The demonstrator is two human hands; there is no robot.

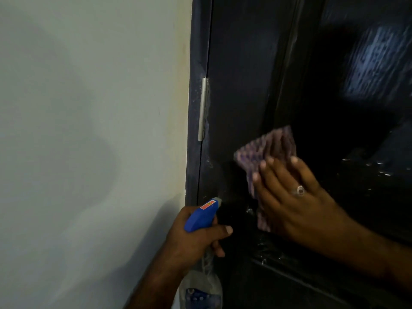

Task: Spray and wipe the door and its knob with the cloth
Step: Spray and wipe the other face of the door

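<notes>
The dark glossy door [245, 85] fills the right half of the view, with wet streaks and droplets on its lower part. My right hand [296, 197], a ring on one finger, lies flat and presses a purple patterned cloth [267, 146] against the door panel. My left hand [191, 237] grips a spray bottle [201, 216] with a blue trigger head, its nozzle close to the door near the frame; the clear bottle body hangs below my hand. The door knob is not in view.
A pale wall [89, 130] takes up the left half. The dark door frame [196, 108] runs down beside it, with a silver hinge [203, 108] at mid height. A raised panel edge crosses the door low down.
</notes>
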